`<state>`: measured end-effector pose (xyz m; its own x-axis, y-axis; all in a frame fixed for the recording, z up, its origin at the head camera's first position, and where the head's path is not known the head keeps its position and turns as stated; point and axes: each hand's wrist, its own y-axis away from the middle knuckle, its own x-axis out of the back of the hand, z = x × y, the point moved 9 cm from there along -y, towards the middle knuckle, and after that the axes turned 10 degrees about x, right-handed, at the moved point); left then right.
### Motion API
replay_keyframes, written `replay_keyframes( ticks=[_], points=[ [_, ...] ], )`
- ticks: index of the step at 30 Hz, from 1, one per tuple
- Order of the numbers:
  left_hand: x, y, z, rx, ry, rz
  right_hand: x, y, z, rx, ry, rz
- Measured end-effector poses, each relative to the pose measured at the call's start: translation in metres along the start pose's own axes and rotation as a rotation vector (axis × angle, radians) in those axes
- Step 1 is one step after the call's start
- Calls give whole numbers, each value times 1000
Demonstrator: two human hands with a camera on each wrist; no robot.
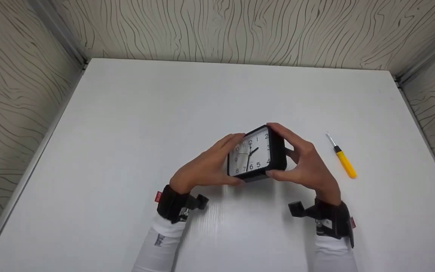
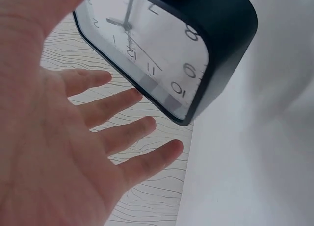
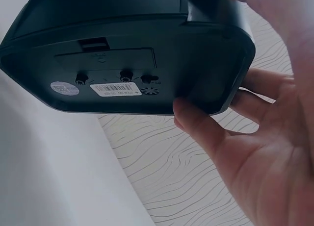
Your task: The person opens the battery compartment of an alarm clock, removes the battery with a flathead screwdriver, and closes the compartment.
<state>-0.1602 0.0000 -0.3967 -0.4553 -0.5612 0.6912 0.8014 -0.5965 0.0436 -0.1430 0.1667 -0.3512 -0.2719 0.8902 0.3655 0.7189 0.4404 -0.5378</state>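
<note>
A black square clock point(image 1: 249, 155) with a white dial is raised and tilted over the white table. Its dial shows again in the left wrist view. My left hand point(image 1: 212, 162) spans the clock's left side, thumb at the lower corner and fingers along the upper edge. In the left wrist view the left fingers point(image 2: 142, 169) are spread out, some tips right at the rim. On the opposite side, my right hand point(image 1: 308, 164) grips the clock, with one finger pressed on its back. The back, in the right wrist view, bears a battery cover point(image 3: 108, 60), small knobs and a barcode label point(image 3: 116, 89).
To the right of the right hand lies a screwdriver point(image 1: 345, 162) with a yellow handle, its shaft pointing away from me. The white table point(image 1: 145, 102) is bordered by wood-grain patterned panels point(image 1: 202, 30) at the back and both sides.
</note>
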Motion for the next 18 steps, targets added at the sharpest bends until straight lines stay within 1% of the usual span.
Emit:
replay_keyframes(
  ticks=[3, 10, 18],
  points=[
    [-1, -1, 3, -16, -9, 3, 0, -1, 0, -4, 5, 2],
    [-3, -2, 7, -8, -36, 27, -1, -1, -1, -5, 28, 3],
    [-2, -2, 13, -45, -39, 57, -4, -3, -4, 32, 41, -15]
  ],
)
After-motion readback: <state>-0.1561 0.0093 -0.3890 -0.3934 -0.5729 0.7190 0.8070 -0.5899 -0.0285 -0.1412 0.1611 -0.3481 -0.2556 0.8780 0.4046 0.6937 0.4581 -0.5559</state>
